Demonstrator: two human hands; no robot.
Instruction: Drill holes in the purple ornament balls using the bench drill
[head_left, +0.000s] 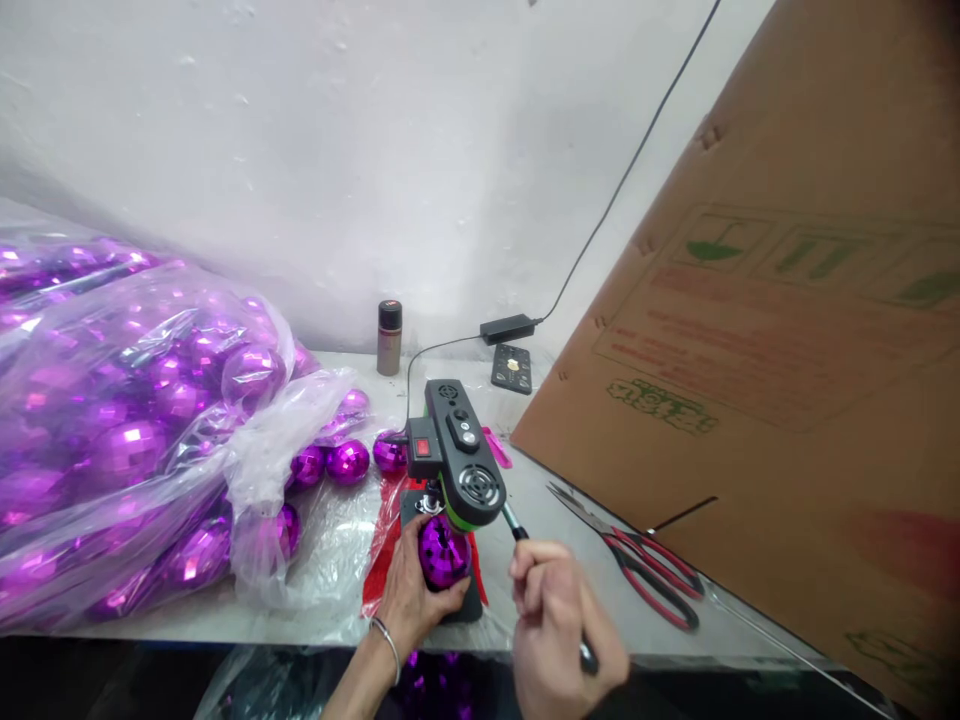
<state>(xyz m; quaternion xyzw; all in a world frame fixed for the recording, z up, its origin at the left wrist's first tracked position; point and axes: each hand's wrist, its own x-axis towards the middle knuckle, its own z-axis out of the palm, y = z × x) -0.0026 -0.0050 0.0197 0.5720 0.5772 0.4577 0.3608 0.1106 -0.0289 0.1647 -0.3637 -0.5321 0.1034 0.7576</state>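
Purple facets glint between the fingers of the left hand (415,592), which comes up over the near edge of the table (526,470) with its wrist bent inward and a thin bangle (388,645) around it. Fingers and thumb curl snugly around a mirrored ball (442,552). They hold it on the dark base plate (469,603), right beneath the head of a small black and green press (459,452). Just to the right, the right hand (559,628) is balled in a fist. Its fingers are wrapped tight around the lever (514,523), which slants up to the side of the press.

A red sheet (381,565) lies under the base plate. Red-handled scissors (645,565) rest toward the right edge, beside a large cardboard sheet (757,350) that leans over that side. The left half of the table carries a clear plastic bag (127,430) stuffed with purple balls. A few loose balls (349,460) sit at its mouth, just left of the press.

Along the far edge stand a small spray can (389,338), a flat black remote (512,368) and a power adapter (508,328). The adapter's cable (637,150) climbs the white wall (337,150).
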